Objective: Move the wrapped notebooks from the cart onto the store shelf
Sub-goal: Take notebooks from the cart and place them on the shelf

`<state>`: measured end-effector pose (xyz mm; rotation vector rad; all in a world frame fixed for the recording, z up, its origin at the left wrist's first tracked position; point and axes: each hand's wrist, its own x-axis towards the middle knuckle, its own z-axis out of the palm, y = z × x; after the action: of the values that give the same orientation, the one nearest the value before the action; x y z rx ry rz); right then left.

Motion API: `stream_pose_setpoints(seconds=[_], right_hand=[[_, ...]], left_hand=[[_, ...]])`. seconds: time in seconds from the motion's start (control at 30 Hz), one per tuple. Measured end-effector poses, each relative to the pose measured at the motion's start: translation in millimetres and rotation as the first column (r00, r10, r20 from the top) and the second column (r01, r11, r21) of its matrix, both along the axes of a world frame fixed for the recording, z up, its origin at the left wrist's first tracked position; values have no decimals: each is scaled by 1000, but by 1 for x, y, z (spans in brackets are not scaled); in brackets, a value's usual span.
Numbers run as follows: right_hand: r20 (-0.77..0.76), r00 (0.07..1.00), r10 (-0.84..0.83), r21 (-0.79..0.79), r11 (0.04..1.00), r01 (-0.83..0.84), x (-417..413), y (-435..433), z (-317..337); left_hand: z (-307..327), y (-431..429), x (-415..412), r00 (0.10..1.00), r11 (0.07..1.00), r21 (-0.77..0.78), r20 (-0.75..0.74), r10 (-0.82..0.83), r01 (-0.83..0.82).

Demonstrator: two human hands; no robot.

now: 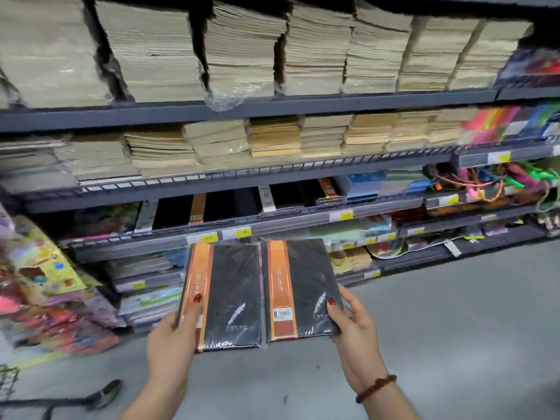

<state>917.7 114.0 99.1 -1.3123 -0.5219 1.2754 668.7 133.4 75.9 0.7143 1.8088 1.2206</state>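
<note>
I hold two plastic-wrapped black notebooks with orange spine bands, side by side in front of the shelving. My left hand (pixel 174 334) grips the left notebook (pixel 233 295) at its lower left edge, thumb on the orange band. My right hand (pixel 351 325) grips the right notebook (pixel 306 286) at its lower right corner, thumb on the black cover. Behind them, a shelf (pixel 303 215) holds more black notebooks of the same kind, standing in a row. A dark wire corner of the cart (pixel 7 380) shows at the bottom left.
Upper shelves carry tall stacks of beige paper pads (pixel 242 53). Coloured cords and stationery (pixel 491 183) fill the right side. Colourful packets (pixel 45 283) hang at the left. The grey floor (pixel 454 328) spreads below, with a dark shoe (pixel 104 394) near the cart.
</note>
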Motion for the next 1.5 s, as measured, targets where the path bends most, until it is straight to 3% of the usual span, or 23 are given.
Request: stream_pose_setpoints(seconds=[0.37, 0.77, 1.13, 1.5], right_hand=[[-54, 966, 255, -56, 965, -257, -57, 82, -21], [-53, 970, 236, -111, 964, -241, -123, 179, -48], [-25, 966, 258, -69, 963, -259, -147, 285, -102], [145, 960, 239, -46, 971, -235, -182, 367, -143]], left_hand=[[-7, 15, -51, 957, 956, -42, 2, 289, -289], [-46, 108, -121, 950, 939, -143, -27, 311, -312], [-119, 166, -139, 926, 924, -82, 21, 376, -374], [-147, 197, -141, 875, 875, -57, -85, 476, -481]])
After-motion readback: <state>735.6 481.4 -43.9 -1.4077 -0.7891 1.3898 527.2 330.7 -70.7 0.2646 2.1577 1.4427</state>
